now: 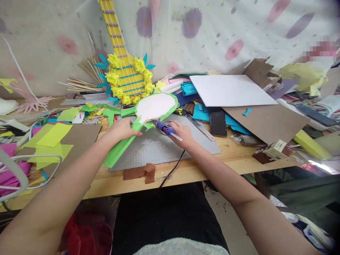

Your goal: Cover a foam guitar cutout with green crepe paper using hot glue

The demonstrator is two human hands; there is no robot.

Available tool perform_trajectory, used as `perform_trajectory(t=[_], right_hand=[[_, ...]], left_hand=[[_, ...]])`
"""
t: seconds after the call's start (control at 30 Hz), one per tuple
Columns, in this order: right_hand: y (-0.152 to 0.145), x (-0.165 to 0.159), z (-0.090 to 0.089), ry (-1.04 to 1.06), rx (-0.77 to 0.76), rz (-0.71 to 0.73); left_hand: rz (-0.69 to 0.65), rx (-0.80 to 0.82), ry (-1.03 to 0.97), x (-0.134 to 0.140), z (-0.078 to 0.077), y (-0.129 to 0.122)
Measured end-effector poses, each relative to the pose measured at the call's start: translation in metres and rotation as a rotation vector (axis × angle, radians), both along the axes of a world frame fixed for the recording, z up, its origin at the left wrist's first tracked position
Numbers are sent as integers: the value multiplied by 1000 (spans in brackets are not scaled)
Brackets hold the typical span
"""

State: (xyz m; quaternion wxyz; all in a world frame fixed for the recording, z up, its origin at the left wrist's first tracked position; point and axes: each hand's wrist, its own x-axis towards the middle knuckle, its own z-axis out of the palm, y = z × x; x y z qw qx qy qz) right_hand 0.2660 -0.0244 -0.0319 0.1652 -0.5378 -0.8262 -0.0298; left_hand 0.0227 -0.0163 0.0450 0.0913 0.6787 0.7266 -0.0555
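Note:
My left hand (123, 129) grips a strip of green crepe paper (120, 152) near the lower left edge of a white guitar-shaped board (156, 105). Green paper trims much of the board's rim. In my right hand (182, 132) is a blue hot glue gun (162, 126), its tip pointing left at the board's lower edge and a clear glue stick poking out of its back. The gun's black cord (174, 168) runs down over the table edge. Beneath lies a grey cutting mat (159, 147).
A yellow paper guitar (130, 79) with crepe flowers leans at the back. On the right are a metal ruler (200, 128), a black phone (218, 122), a white board (231, 90) and brown cardboard (268, 118). Yellow paper sheets (54, 134) and a white cable lie left.

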Motion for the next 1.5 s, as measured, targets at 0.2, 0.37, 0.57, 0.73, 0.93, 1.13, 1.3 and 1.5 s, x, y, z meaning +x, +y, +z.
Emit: perform_trajectory(t=[0.2, 0.37, 0.57, 0.73, 0.93, 1.13, 1.3, 1.5], right_hand=[[-3, 6, 6, 3, -11, -40], [-3, 15, 1, -8, 18, -41], [0, 23, -6, -30, 36, -26], [0, 26, -6, -19, 50, -71], [0, 26, -4, -39, 60, -73], [0, 15, -1, -35, 25, -36], [2, 3, 4, -26, 0, 13], [2, -6, 7, -45, -17, 46]], left_hand=[[7, -7, 1, -3, -1, 2], [-7, -2, -8, -8, -4, 5], [-9, -2, -8, -10, -5, 7], [-14, -10, -6, -9, -3, 6], [-14, 2, -14, -11, -6, 8], [-26, -2, -20, -10, -5, 7], [-25, -17, -24, -9, -2, 6], [-39, -6, -16, -11, -2, 6]])
